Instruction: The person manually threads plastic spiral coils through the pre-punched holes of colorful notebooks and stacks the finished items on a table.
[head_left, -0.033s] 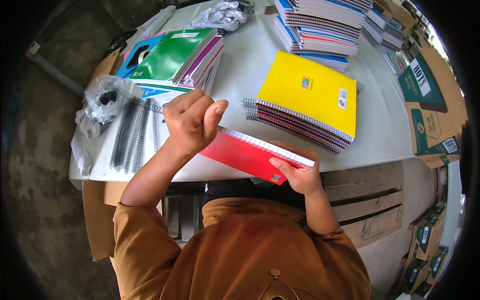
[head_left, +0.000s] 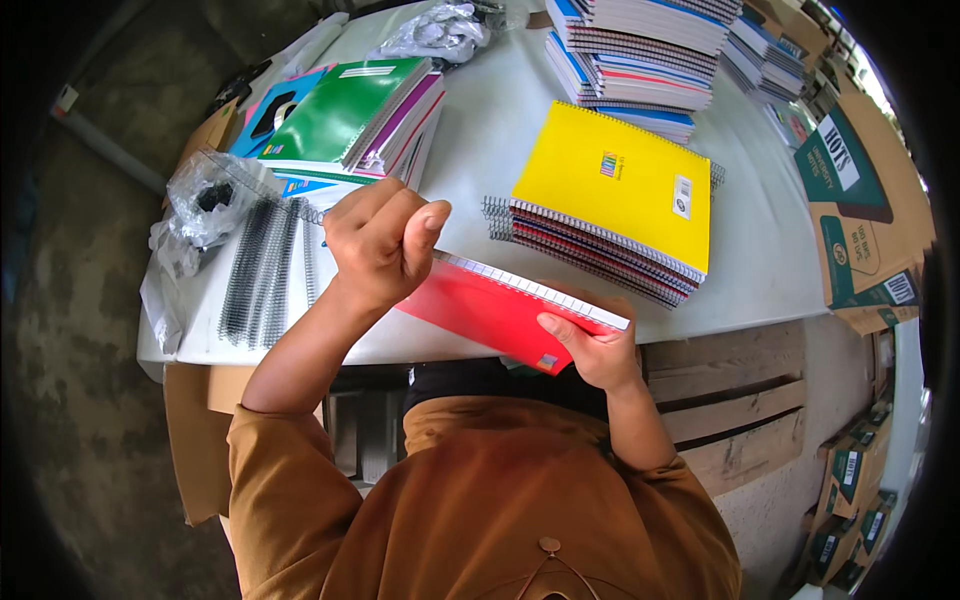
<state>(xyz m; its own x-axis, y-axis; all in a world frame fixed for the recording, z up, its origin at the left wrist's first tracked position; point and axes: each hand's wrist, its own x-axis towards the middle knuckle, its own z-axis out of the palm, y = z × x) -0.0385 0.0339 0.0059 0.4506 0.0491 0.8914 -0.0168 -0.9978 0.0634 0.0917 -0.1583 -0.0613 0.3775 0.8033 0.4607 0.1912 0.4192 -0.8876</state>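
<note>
So closest in, the right hand (head_left: 590, 345) has its grip clamped on the lower corner of a red notebook (head_left: 495, 305), held just off the near edge of the white bench (head_left: 480, 170). The left hand (head_left: 385, 245) is curled shut at the notebook's upper left end, apparently pinching the tip of a wire spiral, though I can't see the coil itself. My take: keep the notebook steady with the right and twist from the left in line with the punched edge. Its long axis runs from upper left down to lower right, with the punched edge facing away. Further out: loose black spiral coils (head_left: 262, 265), a yellow-topped notebook stack (head_left: 615, 195), then a green-topped stack (head_left: 345, 110).
</note>
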